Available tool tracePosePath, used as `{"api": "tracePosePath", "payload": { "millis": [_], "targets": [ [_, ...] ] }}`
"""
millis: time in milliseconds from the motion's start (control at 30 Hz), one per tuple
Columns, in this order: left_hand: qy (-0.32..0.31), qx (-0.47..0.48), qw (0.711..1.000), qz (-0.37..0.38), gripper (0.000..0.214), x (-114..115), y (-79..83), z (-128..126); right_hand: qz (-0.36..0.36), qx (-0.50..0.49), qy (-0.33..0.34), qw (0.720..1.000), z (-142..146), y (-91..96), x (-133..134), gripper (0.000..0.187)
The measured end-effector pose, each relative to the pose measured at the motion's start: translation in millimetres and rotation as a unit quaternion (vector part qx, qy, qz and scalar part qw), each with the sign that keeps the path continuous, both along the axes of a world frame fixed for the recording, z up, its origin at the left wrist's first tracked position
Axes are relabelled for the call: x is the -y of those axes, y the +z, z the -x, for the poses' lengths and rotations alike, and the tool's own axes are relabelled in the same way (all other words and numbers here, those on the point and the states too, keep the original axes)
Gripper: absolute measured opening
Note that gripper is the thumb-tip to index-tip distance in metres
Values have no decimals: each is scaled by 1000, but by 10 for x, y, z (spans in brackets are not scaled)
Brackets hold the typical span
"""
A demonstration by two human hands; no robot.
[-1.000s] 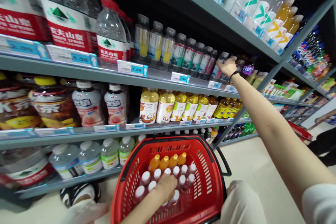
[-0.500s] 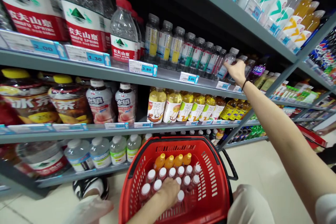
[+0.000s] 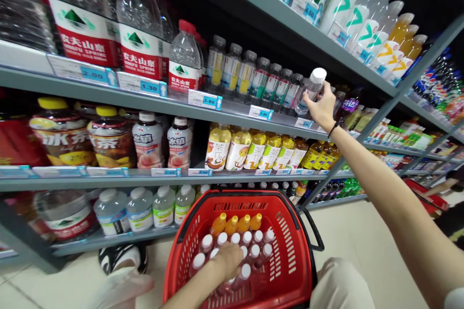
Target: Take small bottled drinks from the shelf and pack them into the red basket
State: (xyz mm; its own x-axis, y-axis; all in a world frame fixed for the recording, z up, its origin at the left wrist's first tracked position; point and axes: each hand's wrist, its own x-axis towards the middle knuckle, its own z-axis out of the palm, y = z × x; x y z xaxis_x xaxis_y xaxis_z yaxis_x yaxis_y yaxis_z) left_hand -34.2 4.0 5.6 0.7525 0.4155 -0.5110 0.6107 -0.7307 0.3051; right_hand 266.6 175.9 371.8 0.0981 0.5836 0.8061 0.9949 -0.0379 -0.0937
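My right hand (image 3: 322, 106) is wrapped round a clear plastic bottle (image 3: 312, 88) with a white cap, tilted in front of the middle shelf's bottle row. Down in the red shopping basket (image 3: 290, 231), my left hand (image 3: 228, 259) rests among white-capped bottles (image 3: 245, 271); its fingers are curled downward, and what they hold, if anything, is hidden. Several orange drink bottles (image 3: 232, 225) with yellow-orange caps stand along the basket's far side.
A grey shelf (image 3: 232, 112) crosses in front, carrying clear bottles, red-capped water bottles (image 3: 140, 24) and price tags (image 3: 205, 100). Below are tea bottles (image 3: 217, 147). The basket's black handle (image 3: 314, 231) sticks out right. A shoe (image 3: 123, 258) is beside the lower shelf.
My right hand has drawn the clear bottle out from the shelf row, toward me. My left hand has shifted slightly left inside the basket. The view has turned a little.
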Motion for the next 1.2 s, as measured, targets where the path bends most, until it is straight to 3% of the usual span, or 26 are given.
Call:
{"api": "tracePosePath", "payload": {
  "millis": [200,267,300,333,400,467,533,567,633,700,767,867,1033,1100,1200],
  "targets": [
    [33,76,996,44,32,-4,93,31,-82,-5,53,995,270,165,885,73],
    [69,141,974,163,38,11,55,1,-39,-49,105,993,431,62,1240,72],
    [94,188,942,260,47,28,28,-15,2,-86,144,986,529,-54,1417,68],
    [119,239,893,363,60,52,4,-29,60,-136,194,970,634,-216,1589,61],
    [155,331,774,517,91,122,-24,-46,184,-266,291,900,841,-658,1897,46],
    [180,396,700,567,111,211,-2,-51,270,-375,326,825,1013,-1188,2130,42],
    [226,434,664,565,112,295,66,-60,309,-422,326,787,1125,-1705,2259,41],
    [251,447,663,546,109,325,108,-70,314,-444,314,778,1158,-1932,2281,41],
    [295,460,686,480,96,348,189,-100,302,-488,295,764,1186,-2291,2255,42],
    [327,462,716,409,84,319,247,-133,286,-537,297,736,1183,-2523,2170,46],
    [349,467,728,362,72,256,272,-153,265,-586,317,697,1166,-2658,2079,53],
    [354,484,726,338,63,179,260,-151,248,-649,343,633,1113,-2771,2000,57],
    [329,470,731,368,48,222,227,-132,284,-742,337,505,978,-2884,2058,49],
    [330,454,743,365,48,261,240,-126,286,-742,358,490,947,-2892,2116,51],
    [304,436,777,339,47,295,276,-112,286,-708,404,503,929,-2856,2199,52]
  ]
}}
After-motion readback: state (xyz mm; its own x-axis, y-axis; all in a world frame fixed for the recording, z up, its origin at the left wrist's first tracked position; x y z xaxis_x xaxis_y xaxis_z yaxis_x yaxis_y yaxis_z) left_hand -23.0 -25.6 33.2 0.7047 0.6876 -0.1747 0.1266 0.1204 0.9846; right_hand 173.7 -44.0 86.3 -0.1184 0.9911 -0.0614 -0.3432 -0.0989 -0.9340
